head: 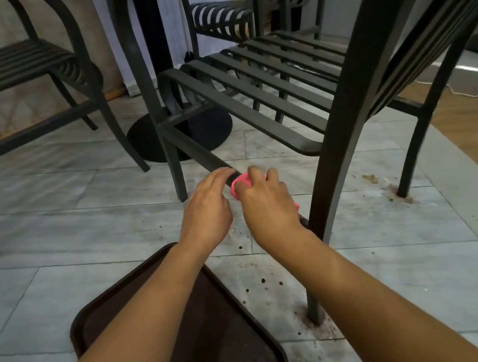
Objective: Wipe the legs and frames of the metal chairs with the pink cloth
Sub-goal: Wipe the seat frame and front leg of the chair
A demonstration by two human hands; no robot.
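Against the chair's lower crossbar (195,150), the right hand (266,204) gripped the pink cloth (240,184); the bar ran away up-left, left hand (205,211) open alongside.

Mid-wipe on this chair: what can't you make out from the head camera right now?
- Pink cloth: mostly covered by the right hand; its size and dirtiness are unreadable.
- Lower crossbar: the stretch under both hands is hidden.
- Left hand: whether its fingertips touch the bar is unclear.
- Brown tray: crossed by the forearms and cut off by the bottom edge.
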